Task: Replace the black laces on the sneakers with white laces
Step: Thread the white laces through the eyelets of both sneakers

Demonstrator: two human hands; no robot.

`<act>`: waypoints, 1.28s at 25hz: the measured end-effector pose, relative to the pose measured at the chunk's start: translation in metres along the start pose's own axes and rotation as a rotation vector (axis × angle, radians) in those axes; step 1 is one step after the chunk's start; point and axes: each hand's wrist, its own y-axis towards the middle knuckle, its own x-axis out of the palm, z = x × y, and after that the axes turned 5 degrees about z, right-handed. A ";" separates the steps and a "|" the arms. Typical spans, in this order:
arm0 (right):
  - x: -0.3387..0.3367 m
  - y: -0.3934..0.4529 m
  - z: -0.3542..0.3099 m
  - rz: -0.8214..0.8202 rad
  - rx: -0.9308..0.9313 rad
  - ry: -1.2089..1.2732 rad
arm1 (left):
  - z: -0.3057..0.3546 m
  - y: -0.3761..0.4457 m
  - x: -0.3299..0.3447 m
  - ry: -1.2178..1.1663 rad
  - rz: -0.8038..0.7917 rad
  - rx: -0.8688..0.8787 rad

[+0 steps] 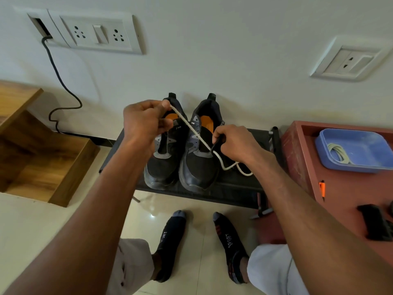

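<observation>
While the left hand [146, 122] pinches the white lace [191, 128] taut above the right sneaker [200, 154] and the right hand [234, 141] grips its eyelet flap, the limp cord is best gripped near its stiffer tip.

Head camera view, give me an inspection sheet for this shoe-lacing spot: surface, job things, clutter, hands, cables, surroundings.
Surface: dark low bench by the wall, carrying both sneakers.
Job's things: pair of black sneakers, toes toward the person; white lace stretched taut across the right-hand sneaker, its tail looped on the bench; more white lace coiled in the blue tray.
Clutter: orange-tipped pen and a black object on the red cabinet.
Hands: left hand pinches the lace's upper end; right hand pinches the lace at the sneaker's eyelets.
Cables: black cable runs down from the wall socket panel.
Surroundings: wooden box, tiled floor, second wall socket.
</observation>
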 end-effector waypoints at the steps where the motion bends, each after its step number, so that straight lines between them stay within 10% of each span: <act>1: -0.001 0.000 0.000 0.002 0.013 -0.002 | 0.003 -0.001 -0.002 0.038 -0.026 0.029; 7: 0.008 0.000 -0.012 0.084 -0.018 0.014 | -0.001 -0.004 0.017 0.157 -0.194 0.127; 13: -0.009 -0.002 -0.044 0.034 0.086 1.033 | -0.003 0.005 0.026 0.212 -0.237 0.238; 22: 0.014 -0.001 -0.015 0.085 0.058 0.140 | -0.021 0.004 0.021 1.043 -0.649 0.508; 32: 0.053 0.003 -0.020 0.088 0.095 0.097 | -0.031 0.017 0.018 1.141 -0.692 0.507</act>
